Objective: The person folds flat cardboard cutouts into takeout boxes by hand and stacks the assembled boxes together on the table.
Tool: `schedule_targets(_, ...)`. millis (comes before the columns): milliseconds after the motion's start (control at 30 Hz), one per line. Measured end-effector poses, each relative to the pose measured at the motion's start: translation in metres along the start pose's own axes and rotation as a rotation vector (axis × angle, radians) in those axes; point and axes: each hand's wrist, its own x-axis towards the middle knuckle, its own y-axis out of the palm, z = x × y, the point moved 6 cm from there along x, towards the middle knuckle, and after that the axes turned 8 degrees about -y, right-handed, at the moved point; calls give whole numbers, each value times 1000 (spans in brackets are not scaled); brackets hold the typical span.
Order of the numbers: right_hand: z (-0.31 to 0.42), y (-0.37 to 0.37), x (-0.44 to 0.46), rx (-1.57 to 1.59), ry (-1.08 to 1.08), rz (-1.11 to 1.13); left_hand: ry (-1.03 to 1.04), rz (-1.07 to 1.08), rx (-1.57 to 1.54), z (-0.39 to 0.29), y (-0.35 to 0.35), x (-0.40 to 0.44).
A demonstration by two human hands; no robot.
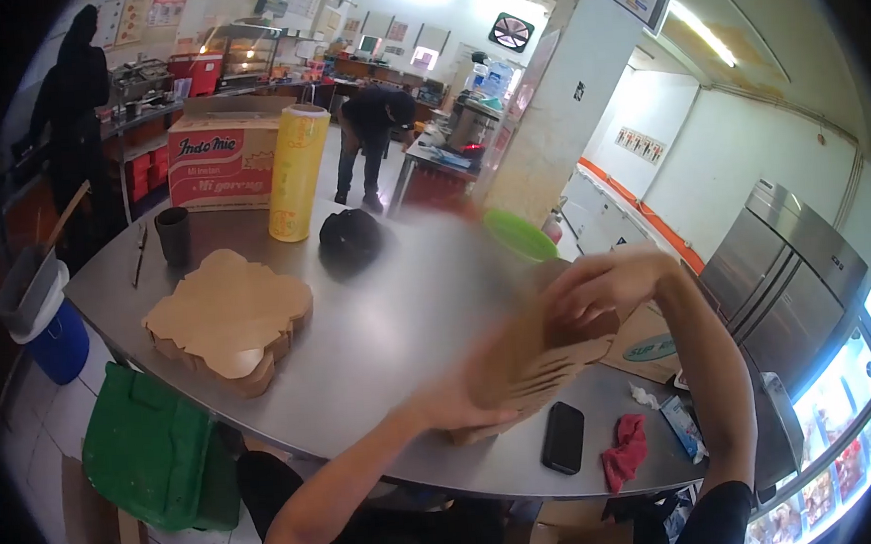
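A stack of folded brown cardboard pieces [536,371], partly blurred, stands near the front edge of the steel table. My left hand [458,402] grips its lower left side, fingers wrapped round the edge. At its upper right, my right hand [596,287] has curled fingers at the cardboard's top; what they hold there is partly hidden. A pile of flat brown cardboard blanks [228,310] lies on the left of the table. Just right of the cardboard in my hands is a black phone [563,438].
A red noodle carton [225,165], a yellow film roll [298,173], a dark cup [173,237] and a black round item [350,241] stand at the back. A green tray [519,234] and red cloth [624,452] lie rightward. Two people are beyond the table.
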Motion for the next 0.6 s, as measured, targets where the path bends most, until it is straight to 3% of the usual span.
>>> schedule_targets(67, -17, 10, 19, -445, 248, 156, 18, -45, 24, -10, 6, -8)
schedule_targets(100, -28, 10, 26, -450, 246, 159, -3, -115, 146, -19, 9, -15)
schedule_targets(167, -37, 18, 43, -707, -32, 277, -32, -188, 265, -26, 13, -23)
schedule_targets(200, -40, 16, 44, -702, -31, 285, -21, -236, 316, -28, 14, -27)
schedule_targets(267, -28, 24, 42, -590, -262, 382, -16, -286, 364, -27, 17, -32)
schedule_targets(400, -21, 32, 37, -518, -247, 285, -9, -421, 448, -24, 24, -38)
schedule_targets(467, -24, 36, 32, -683, -220, 245, -30, -480, 494, -24, 28, -44)
schedule_targets(533, -34, 43, 21, -779, -163, 324, -128, -536, 555, -27, 30, -52)
schedule_targets(600, -28, 53, 11, -878, -101, 399, -59, -535, 446, -40, 21, -59)
